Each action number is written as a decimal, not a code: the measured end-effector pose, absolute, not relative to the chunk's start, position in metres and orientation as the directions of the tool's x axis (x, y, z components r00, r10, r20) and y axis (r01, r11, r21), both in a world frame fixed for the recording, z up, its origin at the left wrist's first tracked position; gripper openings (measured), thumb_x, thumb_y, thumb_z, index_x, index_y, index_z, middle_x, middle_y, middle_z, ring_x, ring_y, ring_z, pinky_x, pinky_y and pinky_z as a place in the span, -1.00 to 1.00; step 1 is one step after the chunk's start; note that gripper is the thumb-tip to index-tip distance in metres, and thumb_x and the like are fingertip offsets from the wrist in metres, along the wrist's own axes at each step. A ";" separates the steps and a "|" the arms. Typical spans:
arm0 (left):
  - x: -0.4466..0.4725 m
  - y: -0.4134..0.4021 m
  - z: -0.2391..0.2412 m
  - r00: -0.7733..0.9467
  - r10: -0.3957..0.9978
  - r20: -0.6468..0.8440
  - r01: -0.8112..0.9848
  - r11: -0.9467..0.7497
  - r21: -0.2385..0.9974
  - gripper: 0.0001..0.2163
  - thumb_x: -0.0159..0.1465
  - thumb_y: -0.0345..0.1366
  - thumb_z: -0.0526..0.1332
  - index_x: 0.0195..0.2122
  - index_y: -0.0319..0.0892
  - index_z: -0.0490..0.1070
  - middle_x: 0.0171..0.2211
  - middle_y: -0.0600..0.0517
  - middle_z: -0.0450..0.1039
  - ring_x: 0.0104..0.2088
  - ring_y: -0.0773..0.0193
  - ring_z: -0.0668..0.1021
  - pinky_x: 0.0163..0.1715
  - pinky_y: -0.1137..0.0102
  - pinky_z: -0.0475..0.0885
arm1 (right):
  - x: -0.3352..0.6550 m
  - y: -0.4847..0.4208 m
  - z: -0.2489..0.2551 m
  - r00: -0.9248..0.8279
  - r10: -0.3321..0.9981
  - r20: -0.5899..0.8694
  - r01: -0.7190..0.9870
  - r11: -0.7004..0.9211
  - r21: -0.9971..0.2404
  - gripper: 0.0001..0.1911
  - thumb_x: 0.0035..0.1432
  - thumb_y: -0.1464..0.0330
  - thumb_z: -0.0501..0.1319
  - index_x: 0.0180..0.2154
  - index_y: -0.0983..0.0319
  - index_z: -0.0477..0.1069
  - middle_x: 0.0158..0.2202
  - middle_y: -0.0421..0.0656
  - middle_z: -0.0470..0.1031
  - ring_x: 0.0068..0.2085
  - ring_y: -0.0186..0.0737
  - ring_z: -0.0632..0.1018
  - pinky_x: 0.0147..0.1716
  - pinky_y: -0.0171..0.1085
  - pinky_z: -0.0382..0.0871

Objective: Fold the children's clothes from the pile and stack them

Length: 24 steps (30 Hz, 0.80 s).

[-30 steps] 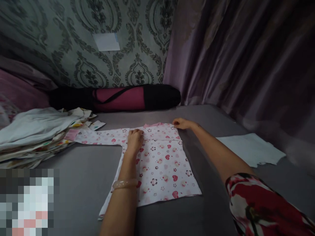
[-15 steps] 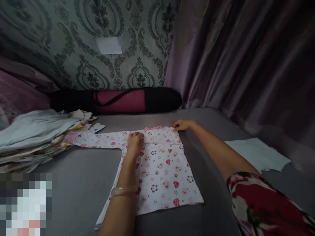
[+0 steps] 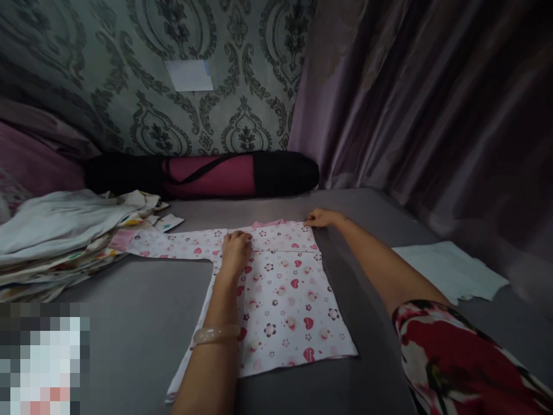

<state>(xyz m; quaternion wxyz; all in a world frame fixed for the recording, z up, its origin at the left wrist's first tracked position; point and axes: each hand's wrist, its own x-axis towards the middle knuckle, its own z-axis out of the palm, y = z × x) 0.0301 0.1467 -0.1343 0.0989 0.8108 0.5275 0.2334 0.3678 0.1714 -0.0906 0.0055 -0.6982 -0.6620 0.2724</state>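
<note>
A small white garment (image 3: pixel 285 300) printed with pink hearts and flowers lies flat on the grey surface (image 3: pixel 142 323), one sleeve stretched out to the left. My left hand (image 3: pixel 235 251) rests on it near the left shoulder, fingers curled and pressing on the cloth. My right hand (image 3: pixel 319 218) pinches the garment's top right corner at the shoulder fold. A pale bangle (image 3: pixel 216 333) sits on my left wrist. My right sleeve (image 3: pixel 458 357) is red with a floral print.
A pile of light clothes (image 3: pixel 64 236) lies at the left, touching the outstretched sleeve. A pink and black rolled bag (image 3: pixel 207 173) lies along the patterned wall. A white folded cloth (image 3: pixel 449 268) lies at the right near the purple curtain (image 3: pixel 432 115).
Both hands stay where they were on the garment. Only the view has shifted slightly.
</note>
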 end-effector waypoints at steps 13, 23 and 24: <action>0.030 0.144 -0.131 0.342 0.903 0.260 0.826 -0.421 0.375 -0.72 0.23 -0.39 0.10 -0.09 -0.14 0.49 -0.02 -0.09 0.42 -0.04 0.08 0.39 0.07 0.25 0.21 | 0.365 0.166 -0.104 0.156 0.941 -0.302 0.766 -0.308 -0.564 -0.88 0.00 0.35 0.29 -0.48 0.30 0.48 -0.53 -0.17 0.48 -0.56 -0.39 0.43 -0.54 -0.41 0.29; 0.029 0.146 -0.131 0.364 0.896 0.254 0.807 -0.440 0.395 -0.72 0.25 -0.38 0.07 -0.07 -0.22 0.48 -0.01 -0.11 0.45 -0.02 0.06 0.40 0.03 0.25 0.24 | 0.354 0.137 -0.110 0.239 0.967 -0.094 0.741 -0.243 -0.626 -0.79 0.05 0.29 0.22 -0.33 0.28 0.55 -0.49 -0.23 0.52 -0.47 -0.38 0.46 -0.46 -0.44 0.29; 0.029 0.146 -0.131 0.363 0.896 0.254 0.808 -0.439 0.393 -0.72 0.25 -0.37 0.07 -0.08 -0.21 0.48 -0.01 -0.10 0.45 -0.03 0.06 0.40 0.03 0.25 0.24 | 0.353 0.136 -0.111 0.251 0.965 -0.081 0.747 -0.246 -0.618 -0.79 0.06 0.30 0.21 -0.32 0.28 0.55 -0.47 -0.23 0.53 -0.45 -0.38 0.47 -0.45 -0.44 0.29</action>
